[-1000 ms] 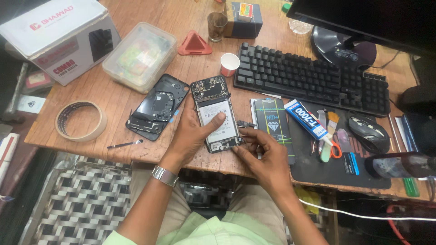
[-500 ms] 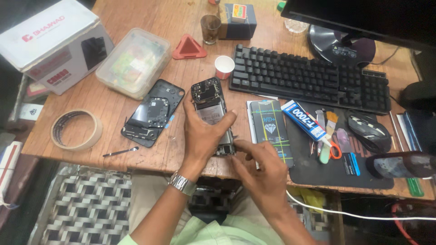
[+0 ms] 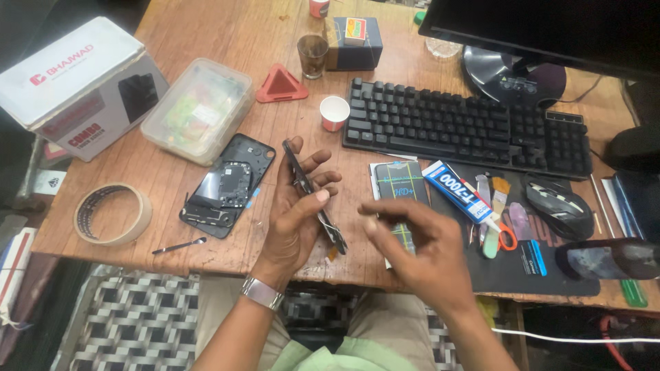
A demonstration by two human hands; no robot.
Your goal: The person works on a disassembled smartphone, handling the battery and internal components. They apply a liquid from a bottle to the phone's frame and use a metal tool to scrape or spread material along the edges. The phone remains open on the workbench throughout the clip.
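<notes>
An opened phone (image 3: 313, 196) is gripped edge-on in the left hand (image 3: 292, 223), thumb across its face and fingers curled behind, above the front edge of the desk (image 3: 206, 41). The right hand (image 3: 419, 251) is held just beside it, blurred, fingers loosely bent and closed on nothing. A back cover (image 3: 227, 185) lies flat to the left, a tape roll (image 3: 110, 214) farther out. A glue tube (image 3: 457, 190) and keyboard (image 3: 467, 127) are seen to the right.
</notes>
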